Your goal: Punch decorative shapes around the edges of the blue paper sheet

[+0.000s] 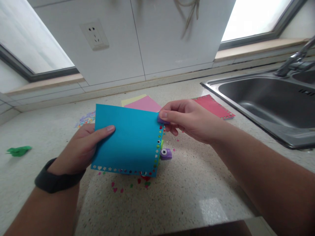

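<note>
A blue sheet of paper (pixel 128 141) is held up above the counter, with small punched shapes along its bottom and right edges. My left hand (pixel 85 147) grips its left side, thumb on the front. At the upper right corner, my right hand (pixel 184 118) is closed on a purple craft punch (pixel 162 118), which sits on the paper's edge. Another purple punch (pixel 166 153) with a star on top lies on the counter just right of the sheet. Part of something red (pixel 145 178) shows under the bottom edge.
Pink paper (pixel 144 104) and yellow paper (pixel 131 99) lie behind. A red punched sheet (pixel 214 106) is near the sink (pixel 268 101). Confetti (pixel 86 119) is piled at the left, with loose bits in front. A green item (pixel 19 151) lies far left.
</note>
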`<state>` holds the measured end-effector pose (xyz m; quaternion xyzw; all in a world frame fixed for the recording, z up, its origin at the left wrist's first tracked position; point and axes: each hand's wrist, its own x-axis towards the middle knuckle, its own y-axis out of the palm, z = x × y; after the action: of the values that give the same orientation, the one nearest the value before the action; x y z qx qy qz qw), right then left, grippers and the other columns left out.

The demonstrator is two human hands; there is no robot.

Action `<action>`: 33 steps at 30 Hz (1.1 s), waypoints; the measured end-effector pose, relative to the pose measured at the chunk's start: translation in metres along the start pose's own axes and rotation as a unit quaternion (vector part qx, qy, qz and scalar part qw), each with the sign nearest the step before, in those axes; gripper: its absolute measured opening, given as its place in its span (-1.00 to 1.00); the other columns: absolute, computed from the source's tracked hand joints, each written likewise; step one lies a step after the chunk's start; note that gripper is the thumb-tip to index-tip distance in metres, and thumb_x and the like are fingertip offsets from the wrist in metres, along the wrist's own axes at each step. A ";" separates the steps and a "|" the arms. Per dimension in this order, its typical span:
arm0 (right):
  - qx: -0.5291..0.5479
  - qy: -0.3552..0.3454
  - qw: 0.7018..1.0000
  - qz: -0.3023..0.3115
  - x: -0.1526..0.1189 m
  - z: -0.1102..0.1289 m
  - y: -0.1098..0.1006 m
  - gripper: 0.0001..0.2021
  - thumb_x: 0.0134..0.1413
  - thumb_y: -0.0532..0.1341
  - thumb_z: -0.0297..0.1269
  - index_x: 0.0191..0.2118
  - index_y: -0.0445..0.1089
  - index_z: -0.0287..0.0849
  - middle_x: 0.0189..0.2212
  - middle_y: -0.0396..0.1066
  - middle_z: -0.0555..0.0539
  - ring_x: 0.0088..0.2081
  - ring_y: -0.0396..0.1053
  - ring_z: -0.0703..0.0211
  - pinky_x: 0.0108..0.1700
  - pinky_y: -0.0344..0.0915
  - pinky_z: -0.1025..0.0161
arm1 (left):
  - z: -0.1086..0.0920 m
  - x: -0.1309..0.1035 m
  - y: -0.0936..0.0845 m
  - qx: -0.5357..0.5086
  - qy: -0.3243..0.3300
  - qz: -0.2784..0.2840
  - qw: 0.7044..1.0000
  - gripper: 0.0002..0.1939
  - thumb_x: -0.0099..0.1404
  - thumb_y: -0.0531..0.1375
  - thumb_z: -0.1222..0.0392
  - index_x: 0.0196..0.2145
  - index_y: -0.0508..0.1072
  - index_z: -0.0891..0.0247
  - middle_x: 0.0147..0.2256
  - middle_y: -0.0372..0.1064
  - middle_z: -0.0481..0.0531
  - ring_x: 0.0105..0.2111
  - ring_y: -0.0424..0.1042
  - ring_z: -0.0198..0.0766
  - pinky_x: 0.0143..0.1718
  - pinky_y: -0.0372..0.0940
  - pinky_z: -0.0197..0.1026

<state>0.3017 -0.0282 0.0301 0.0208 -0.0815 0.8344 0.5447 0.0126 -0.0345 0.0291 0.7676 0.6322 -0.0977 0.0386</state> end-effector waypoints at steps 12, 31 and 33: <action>0.014 -0.001 1.000 -0.007 0.001 -0.002 0.000 -0.71 0.15 0.32 -0.04 -0.35 0.47 -0.21 -0.48 0.40 -0.04 -0.52 0.24 0.29 -0.49 0.11 0.26 | 0.002 0.000 -0.001 0.011 0.006 -0.014 1.000 -0.71 0.07 0.41 -0.02 -0.31 0.64 0.21 -0.38 0.62 0.12 -0.56 0.55 -0.09 -0.51 0.51 -0.07; 0.026 0.006 1.000 -0.001 0.001 -0.003 0.000 -0.72 0.15 0.32 -0.06 -0.37 0.47 -0.20 -0.49 0.39 -0.05 -0.52 0.25 0.28 -0.49 0.13 0.26 | 0.000 -0.002 -0.002 0.002 0.006 -0.007 1.000 -0.69 0.09 0.42 0.00 -0.28 0.63 0.25 -0.39 0.62 0.11 -0.56 0.54 -0.12 -0.50 0.51 -0.10; 0.026 0.005 1.000 -0.004 0.001 -0.002 0.001 -0.72 0.14 0.33 -0.06 -0.37 0.47 -0.20 -0.49 0.39 -0.04 -0.52 0.25 0.28 -0.49 0.13 0.26 | 0.000 -0.002 -0.002 0.002 0.006 -0.004 1.000 -0.69 0.10 0.42 0.00 -0.27 0.63 0.25 -0.40 0.62 0.10 -0.56 0.54 -0.13 -0.48 0.52 -0.09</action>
<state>0.3008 -0.0268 0.0277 0.0310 -0.0571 0.8344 0.5474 0.0107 -0.0361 0.0296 0.7655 0.6356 -0.0941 0.0330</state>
